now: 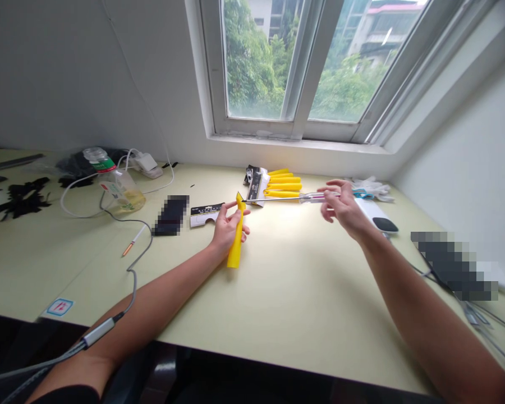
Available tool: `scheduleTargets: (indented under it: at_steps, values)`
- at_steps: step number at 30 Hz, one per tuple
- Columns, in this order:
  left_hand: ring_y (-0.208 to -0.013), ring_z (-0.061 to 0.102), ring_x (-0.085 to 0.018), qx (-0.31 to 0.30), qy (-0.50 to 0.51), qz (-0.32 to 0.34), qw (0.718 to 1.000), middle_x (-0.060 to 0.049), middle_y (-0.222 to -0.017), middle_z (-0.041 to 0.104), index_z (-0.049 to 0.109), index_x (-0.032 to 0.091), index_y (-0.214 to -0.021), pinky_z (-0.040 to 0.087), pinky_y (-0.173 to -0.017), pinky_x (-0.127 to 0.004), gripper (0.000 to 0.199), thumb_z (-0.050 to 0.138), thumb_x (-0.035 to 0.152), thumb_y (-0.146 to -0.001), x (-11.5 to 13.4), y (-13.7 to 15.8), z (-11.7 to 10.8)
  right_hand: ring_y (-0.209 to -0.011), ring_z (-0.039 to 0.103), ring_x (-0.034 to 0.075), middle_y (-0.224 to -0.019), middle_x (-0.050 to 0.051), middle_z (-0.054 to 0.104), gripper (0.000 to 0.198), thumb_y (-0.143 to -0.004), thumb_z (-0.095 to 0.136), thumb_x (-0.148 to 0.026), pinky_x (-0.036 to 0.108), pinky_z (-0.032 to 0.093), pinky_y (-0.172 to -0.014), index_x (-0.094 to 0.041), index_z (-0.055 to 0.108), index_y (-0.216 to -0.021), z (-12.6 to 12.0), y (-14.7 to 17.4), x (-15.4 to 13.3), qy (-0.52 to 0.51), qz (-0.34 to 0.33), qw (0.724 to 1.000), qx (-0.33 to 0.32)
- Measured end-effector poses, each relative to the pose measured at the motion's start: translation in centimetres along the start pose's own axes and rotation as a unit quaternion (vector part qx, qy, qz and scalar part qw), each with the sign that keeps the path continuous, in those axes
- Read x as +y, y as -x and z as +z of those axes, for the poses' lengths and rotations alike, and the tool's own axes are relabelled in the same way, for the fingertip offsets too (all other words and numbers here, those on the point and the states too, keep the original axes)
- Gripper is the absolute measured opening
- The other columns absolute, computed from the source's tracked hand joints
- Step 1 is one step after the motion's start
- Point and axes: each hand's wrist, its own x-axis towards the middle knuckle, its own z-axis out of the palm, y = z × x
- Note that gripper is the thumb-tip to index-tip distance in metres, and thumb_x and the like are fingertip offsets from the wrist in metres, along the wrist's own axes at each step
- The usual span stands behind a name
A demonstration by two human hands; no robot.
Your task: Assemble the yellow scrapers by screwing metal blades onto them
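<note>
In my left hand is a yellow plastic-handled tool, held upright between thumb and fingers, with a dark pointed piece at its top end. My right hand has its fingers around the clear handle of a screwdriver, some of them lifted. The screwdriver's long shaft lies level, pointing left, and its tip meets the top of the yellow tool; whether it sits in a screw is too small to tell. Beyond the shaft lie several similar yellow handles. A printed card sleeve lies behind my left hand.
At left are a tilted plastic bottle with yellowish liquid, a white charger, a dark blurred-out phone-like slab, a cigarette and black scraps. A grey cable crosses my left forearm. White gloves and a white device lie at right.
</note>
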Motion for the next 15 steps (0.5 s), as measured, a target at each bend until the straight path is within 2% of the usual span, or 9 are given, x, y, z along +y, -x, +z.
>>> scheduleTargets:
  at_steps: [2,5,6,9,10,13,15]
  values:
    - [-0.047,0.06,-0.009,0.013,0.0,-0.005,1.0,-0.009,-0.111,0.067,0.043,0.026,-0.114,0.041,-0.034,-0.018,0.042,0.069,0.04,-0.082,0.14,0.06,0.08,-0.047,0.048,0.007,-0.094,-0.002,0.058,0.046,-0.078,0.07,-0.048,0.023,0.04,-0.04,-0.03,0.041,-0.109,0.01,0.01,0.11,-0.006,-0.024,0.999,-0.034]
    - [-0.046,0.059,-0.008,0.013,0.002,-0.007,1.0,-0.008,-0.11,0.067,0.043,0.026,-0.113,0.041,-0.035,-0.018,0.043,0.069,0.04,-0.082,0.32,0.1,0.19,-0.036,0.035,0.006,-0.068,-0.006,0.053,0.037,-0.086,0.057,-0.057,0.021,0.029,-0.034,-0.026,0.044,-0.101,-0.06,0.03,0.19,0.034,-0.01,0.999,0.005]
    - [-0.046,0.059,-0.008,0.013,0.004,-0.006,1.0,-0.008,-0.11,0.067,0.043,0.026,-0.113,0.041,-0.035,-0.018,0.043,0.069,0.041,-0.082,0.33,0.09,0.2,-0.036,0.035,0.006,-0.064,-0.006,0.051,0.037,-0.087,0.055,-0.058,0.021,0.029,-0.033,-0.026,0.044,-0.101,-0.09,0.04,0.18,0.038,-0.003,0.999,0.012]
    - [-0.046,0.06,-0.009,0.02,0.006,-0.007,1.0,-0.009,-0.11,0.067,0.043,0.027,-0.113,0.041,-0.034,-0.018,0.044,0.069,0.041,-0.081,0.23,0.0,0.12,-0.047,0.051,0.01,-0.076,-0.005,0.058,0.052,-0.078,0.07,-0.05,0.025,0.044,-0.044,-0.03,0.041,-0.116,-0.2,0.07,0.11,-0.007,-0.003,0.999,-0.05]
    - [-0.046,0.06,-0.009,0.018,0.006,-0.006,1.0,-0.009,-0.11,0.067,0.043,0.027,-0.113,0.041,-0.034,-0.019,0.044,0.069,0.041,-0.081,0.16,-0.04,0.07,-0.049,0.053,0.011,-0.077,-0.005,0.058,0.055,-0.077,0.072,-0.049,0.025,0.046,-0.045,-0.031,0.041,-0.118,-0.2,0.08,0.08,-0.015,-0.001,0.998,-0.06]
    - [-0.048,0.06,-0.009,0.003,0.005,0.0,1.0,-0.008,-0.111,0.067,0.043,0.027,-0.114,0.041,-0.034,-0.018,0.044,0.069,0.042,-0.082,-0.03,-0.07,-0.03,-0.041,0.043,0.008,-0.062,-0.007,0.049,0.041,-0.083,0.062,-0.056,0.022,0.037,-0.037,-0.026,0.046,-0.107,-0.12,0.17,-0.02,0.006,0.021,1.0,-0.005]
    - [-0.048,0.06,-0.009,0.005,0.003,0.001,1.0,-0.008,-0.111,0.067,0.043,0.027,-0.115,0.041,-0.035,-0.018,0.044,0.068,0.043,-0.082,-0.08,-0.04,-0.04,-0.044,0.047,0.009,-0.066,-0.007,0.051,0.044,-0.082,0.065,-0.054,0.023,0.042,-0.04,-0.027,0.045,-0.11,-0.06,0.28,-0.13,-0.003,0.023,1.0,-0.019]
